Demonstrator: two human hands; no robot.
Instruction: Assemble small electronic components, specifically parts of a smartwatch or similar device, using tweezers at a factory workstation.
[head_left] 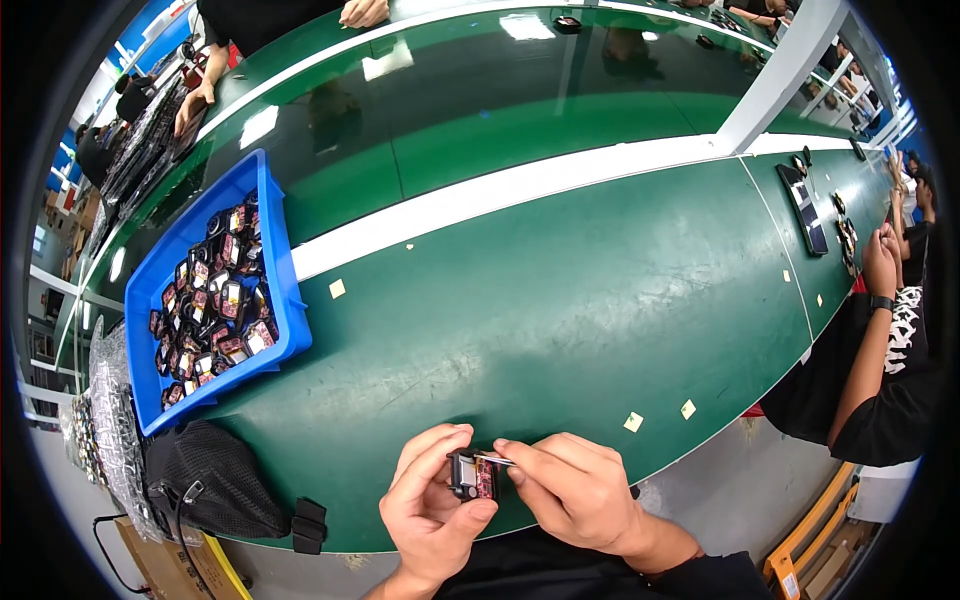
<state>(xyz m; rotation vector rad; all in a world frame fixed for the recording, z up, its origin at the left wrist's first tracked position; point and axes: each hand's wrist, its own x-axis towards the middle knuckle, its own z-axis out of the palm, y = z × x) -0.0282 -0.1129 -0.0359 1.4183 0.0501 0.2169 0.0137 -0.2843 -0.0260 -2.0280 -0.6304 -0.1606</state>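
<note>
My left hand (432,505) is closed around a small black electronic device housing (466,478). Its open side shows a reddish circuit board and a silvery block. My right hand (580,492) pinches a thin silver metal tool (497,460), perhaps tweezers, whose tip meets the upper part of the housing. The fingers hide most of the tool. Both hands are close together over the near edge of the green table (480,330). A blue bin (297,325) at the left holds many similar black housings with reddish boards.
Small yellowish paper squares (633,422) lie on the table. A black mesh bag (215,485) and a black strap (309,525) are at the near left edge. Co-workers sit at the right (870,340) and across the table. A white post (785,75) rises from the divider.
</note>
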